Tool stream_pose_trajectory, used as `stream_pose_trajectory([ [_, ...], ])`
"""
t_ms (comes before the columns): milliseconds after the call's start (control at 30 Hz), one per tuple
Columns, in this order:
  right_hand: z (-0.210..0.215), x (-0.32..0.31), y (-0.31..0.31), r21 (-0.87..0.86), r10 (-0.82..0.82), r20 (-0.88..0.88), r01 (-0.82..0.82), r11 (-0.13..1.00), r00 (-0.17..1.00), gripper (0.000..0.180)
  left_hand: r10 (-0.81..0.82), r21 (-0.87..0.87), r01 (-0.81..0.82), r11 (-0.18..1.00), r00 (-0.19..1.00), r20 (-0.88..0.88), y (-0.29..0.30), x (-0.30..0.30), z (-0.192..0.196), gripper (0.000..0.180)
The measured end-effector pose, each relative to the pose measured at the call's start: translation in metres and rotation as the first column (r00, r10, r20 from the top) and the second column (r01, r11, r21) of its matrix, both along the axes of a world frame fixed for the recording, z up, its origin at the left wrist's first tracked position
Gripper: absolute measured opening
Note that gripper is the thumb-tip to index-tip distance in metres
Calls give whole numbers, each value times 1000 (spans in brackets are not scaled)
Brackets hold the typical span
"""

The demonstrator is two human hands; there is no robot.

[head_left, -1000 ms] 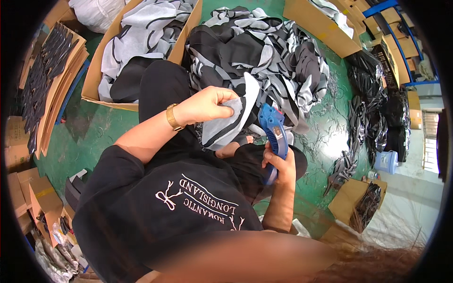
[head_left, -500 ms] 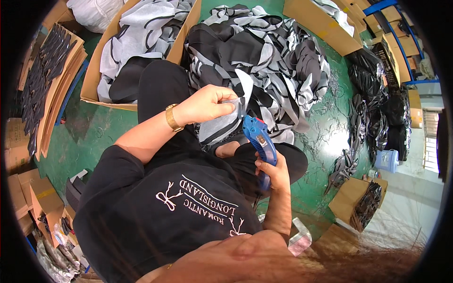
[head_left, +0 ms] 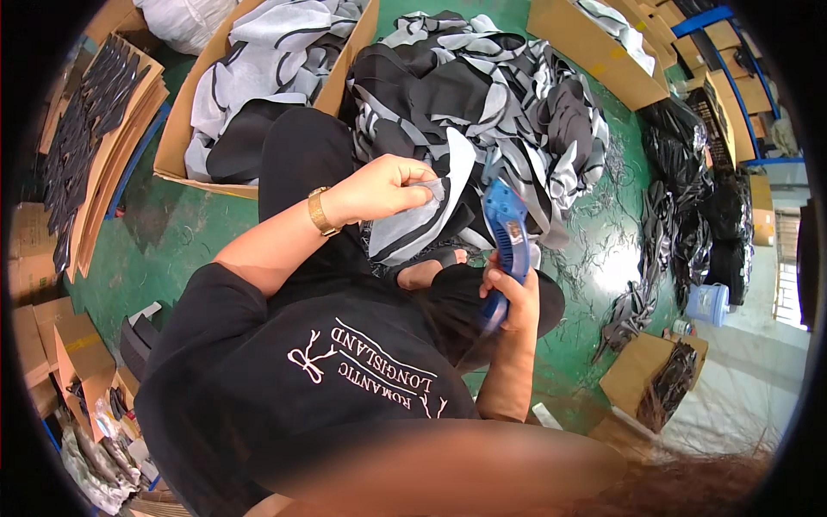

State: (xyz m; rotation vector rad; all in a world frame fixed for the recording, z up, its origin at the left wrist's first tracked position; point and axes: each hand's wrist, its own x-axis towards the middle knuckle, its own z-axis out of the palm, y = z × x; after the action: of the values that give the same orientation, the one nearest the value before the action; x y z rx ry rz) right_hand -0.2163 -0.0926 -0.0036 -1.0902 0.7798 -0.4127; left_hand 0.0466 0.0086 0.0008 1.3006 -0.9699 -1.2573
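My left hand [head_left: 384,191], with a gold watch at the wrist, pinches the edge of a grey-and-black fabric piece [head_left: 403,233]. The piece hangs over my legs, and a pale pointed flap sticks up beside my fingers. Wrapped round the handle of blue electric scissors [head_left: 506,221] is my right hand [head_left: 519,298]. Their head points away from me, a short way right of the fabric and apart from it. Just beyond both hands a large heap of grey and black fabric pieces [head_left: 469,90] lies on the floor.
A cardboard box [head_left: 169,142] of similar fabric pieces stands to the left, close to my knee. Another box [head_left: 594,56] is at the far right. Black plastic bags [head_left: 676,142] line the right side. Thin dark scraps [head_left: 594,233] litter the green floor [head_left: 586,353].
The electric scissors in my right hand have moved right, away from the fabric piece. My left hand keeps its hold, and the pale flap now stands out wider beside it.
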Motion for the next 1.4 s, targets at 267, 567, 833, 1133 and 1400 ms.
stream_pose_trajectory([
  [267,2,-2,3,-1,56,-37,-56,998,998,32,170,129,-142,981,955,-242,4,19,-15,8],
  [567,-2,1,17,-40,148,-164,-157,987,975,28,232,190,-151,970,806,-544,1,9,-10,7],
  [833,-6,-2,15,-57,148,-170,-159,986,974,29,220,175,-150,973,827,-516,3,4,-4,8],
  [1133,-4,0,10,-43,182,-131,-189,981,974,30,158,189,-98,977,928,-338,5,5,0,9],
  [1400,-2,-6,12,-34,81,-42,-83,996,996,32,203,167,-132,977,820,-535,0,1,9,12],
])
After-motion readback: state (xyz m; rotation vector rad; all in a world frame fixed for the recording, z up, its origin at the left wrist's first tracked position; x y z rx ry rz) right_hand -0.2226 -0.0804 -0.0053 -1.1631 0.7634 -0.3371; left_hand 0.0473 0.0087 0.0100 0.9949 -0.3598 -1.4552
